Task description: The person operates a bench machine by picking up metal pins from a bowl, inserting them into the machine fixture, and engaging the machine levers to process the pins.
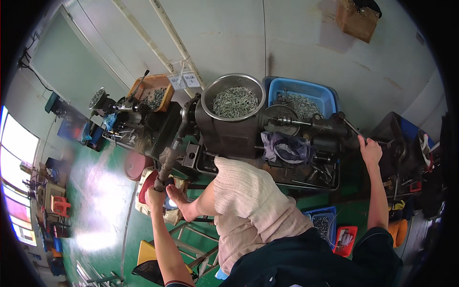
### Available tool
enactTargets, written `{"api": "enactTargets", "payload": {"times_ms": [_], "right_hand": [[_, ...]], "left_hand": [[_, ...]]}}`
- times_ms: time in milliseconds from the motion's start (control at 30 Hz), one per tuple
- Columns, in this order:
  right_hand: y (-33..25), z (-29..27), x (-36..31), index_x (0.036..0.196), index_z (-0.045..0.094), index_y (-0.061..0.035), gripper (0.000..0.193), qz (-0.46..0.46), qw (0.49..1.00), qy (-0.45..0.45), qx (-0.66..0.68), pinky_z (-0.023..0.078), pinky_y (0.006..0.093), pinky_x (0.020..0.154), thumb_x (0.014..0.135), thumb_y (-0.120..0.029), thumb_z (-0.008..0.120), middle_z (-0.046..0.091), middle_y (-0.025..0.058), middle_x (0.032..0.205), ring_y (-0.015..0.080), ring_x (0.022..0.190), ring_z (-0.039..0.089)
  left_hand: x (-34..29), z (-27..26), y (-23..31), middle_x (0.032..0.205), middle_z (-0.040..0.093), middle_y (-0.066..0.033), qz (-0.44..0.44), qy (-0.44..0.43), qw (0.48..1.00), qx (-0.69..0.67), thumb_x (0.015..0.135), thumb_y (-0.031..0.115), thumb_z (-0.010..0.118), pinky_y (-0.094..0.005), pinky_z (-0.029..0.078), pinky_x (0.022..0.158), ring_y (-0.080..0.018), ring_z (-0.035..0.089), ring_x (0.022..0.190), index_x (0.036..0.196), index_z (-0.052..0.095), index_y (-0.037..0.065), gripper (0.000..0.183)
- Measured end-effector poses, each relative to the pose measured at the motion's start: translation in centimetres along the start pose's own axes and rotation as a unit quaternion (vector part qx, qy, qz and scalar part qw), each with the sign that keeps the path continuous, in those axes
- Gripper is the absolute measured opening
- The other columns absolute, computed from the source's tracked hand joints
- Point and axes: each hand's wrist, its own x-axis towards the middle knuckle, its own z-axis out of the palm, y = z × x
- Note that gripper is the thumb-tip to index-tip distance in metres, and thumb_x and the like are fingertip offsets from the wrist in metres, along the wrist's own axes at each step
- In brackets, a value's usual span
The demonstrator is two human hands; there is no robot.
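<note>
Grey cast metal everywhere here, it's an old bench machine [229, 134] with a round steel hopper bowl [233, 97] on top, full of small silvery screw-like parts. The person sits right in front of it, one knee up, bare foot [180, 198] propped near the left side.

Right hand [370, 150] is stretched out and up to the far right end of the machine, wrapped around the end of a thin dark lever [353, 129]. Fingers look curled closed on it, though the exact grip is a bit small to make out. That lever's long axis runs diagonally, from the machine body up-left down toward the hand at lower right, so its free end points at the person's right side and the hand sits at that end.

Left hand [155, 196] is low on the left, closed around the bottom of a grey handle bar [168, 162]. This one runs steeply, from the hand up and a bit right to its joint at the machine's left flank beside the bowl. The hand is below it, gripping the lower end, right next to a red round thing [147, 184].

So each lever has its own hand, neither crossing over. Behind the bowl there's a blue bin [306, 95] with more parts, and an orange tray [153, 91] further left.
</note>
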Motion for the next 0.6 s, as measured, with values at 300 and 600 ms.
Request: {"api": "enactTargets", "payload": {"times_ms": [300, 600], "right_hand": [[0.4, 0.6, -0.1, 0.072, 0.06, -0.0006, 0.053, 0.003, 1.0, 0.007, 0.001, 0.045, 0.0428, 0.059, 0.079, -0.051, 0.045, 0.058, 0.0204, 0.066, 0.0359, 0.065, 0.057], [-3.4, 2.9, 4.4, 0.098, 0.054, -0.0126, 0.03, -0.025, 0.985, 0.161, -0.048, 0.039, 0.0406, 0.074, 0.073, -0.028, 0.058, 0.054, 0.0053, 0.098, 0.0247, 0.096, 0.047]], "left_hand": [[0.2, 0.4, -0.4, 0.072, 0.059, -0.0202, -0.011, -0.011, 1.0, -0.014, 0.059, 0.026, 0.066, -0.0422, 0.045, 0.064, -0.0355, 0.058, 0.072, 0.073, 0.062, 0.002, 0.028], [-0.1, -0.7, 0.6, 0.073, 0.059, -0.02, 0.005, -0.008, 1.0, 0.006, 0.06, 0.024, 0.066, -0.0419, 0.045, 0.064, -0.0357, 0.057, 0.072, 0.075, 0.062, 0.003, 0.027]]}}
